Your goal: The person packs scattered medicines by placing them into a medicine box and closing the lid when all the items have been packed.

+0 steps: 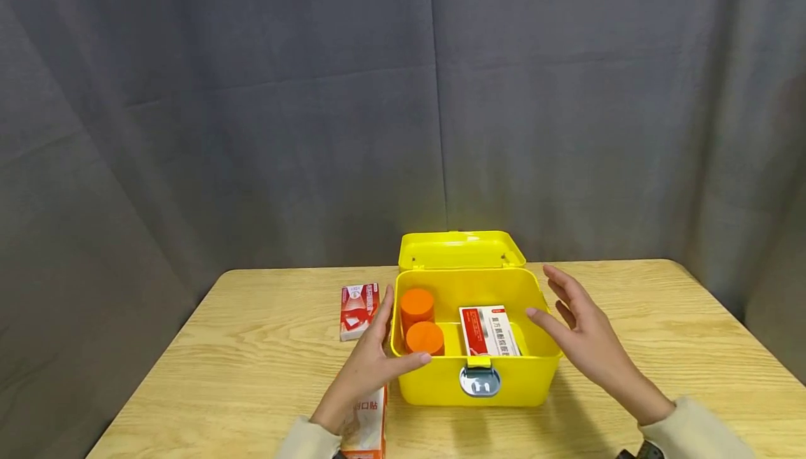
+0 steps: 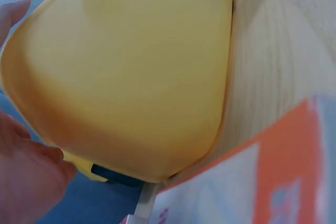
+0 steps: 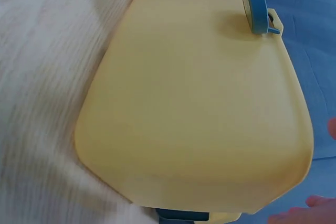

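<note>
Left hand and right hand, fingers apart, flank rectangular yellow plastic box; matching lid folded back, likely for access.

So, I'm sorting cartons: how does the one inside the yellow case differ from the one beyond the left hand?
The inside carton is mostly white with a red panel; the other carton is mostly red. The inside carton sits in the yellow case; the other carton lies on the table. Both are printed red and white.
</note>
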`<state>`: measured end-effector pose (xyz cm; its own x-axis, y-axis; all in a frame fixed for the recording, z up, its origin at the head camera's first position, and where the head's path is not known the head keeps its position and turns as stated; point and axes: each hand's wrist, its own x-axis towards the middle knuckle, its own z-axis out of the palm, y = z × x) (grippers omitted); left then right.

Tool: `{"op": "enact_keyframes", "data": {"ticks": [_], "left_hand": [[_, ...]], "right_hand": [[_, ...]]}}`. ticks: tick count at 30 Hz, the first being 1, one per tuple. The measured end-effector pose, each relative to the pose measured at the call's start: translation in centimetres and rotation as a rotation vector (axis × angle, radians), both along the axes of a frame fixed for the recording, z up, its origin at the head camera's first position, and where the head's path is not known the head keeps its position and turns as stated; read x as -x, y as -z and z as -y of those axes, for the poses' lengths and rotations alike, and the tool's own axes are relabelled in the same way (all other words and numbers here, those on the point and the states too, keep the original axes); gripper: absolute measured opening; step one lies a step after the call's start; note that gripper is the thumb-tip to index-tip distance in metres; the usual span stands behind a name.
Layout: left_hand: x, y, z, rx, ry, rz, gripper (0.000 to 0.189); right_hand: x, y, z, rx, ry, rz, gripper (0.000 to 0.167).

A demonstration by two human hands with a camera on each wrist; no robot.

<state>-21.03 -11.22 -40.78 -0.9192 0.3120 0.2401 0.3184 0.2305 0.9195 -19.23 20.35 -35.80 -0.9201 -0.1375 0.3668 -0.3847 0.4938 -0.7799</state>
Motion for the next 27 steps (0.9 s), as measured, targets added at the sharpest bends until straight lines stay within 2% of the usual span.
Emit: {"op": "enact_keyframes", "data": {"ticks": [5, 14, 20, 27], "left_hand": [[-0.2, -0.2, 1.4, 0.061, -0.054, -0.007, 0.104], [-0.8, -0.6, 4.8, 0.059, -0.095, -0.011, 0.097], [-1.6, -0.2, 6.8, 0.038, -0.084, -0.005, 0.089], [-2.5, 0.4, 8.0, 0.093, -0.114, -0.013, 0.079]], "right_hand": [[-0.3, 0.6, -0.4, 0.034, -0.005, 0.018, 0.070], [-0.8, 1.8, -0.5, 0.102, -0.023, 0.084, 0.073], [-1.1, 2.6, -0.2, 0.169, -0.045, 0.143, 0.077], [-1.4, 3.6, 0.5, 0.246, -0.083, 0.120, 0.079]]}}
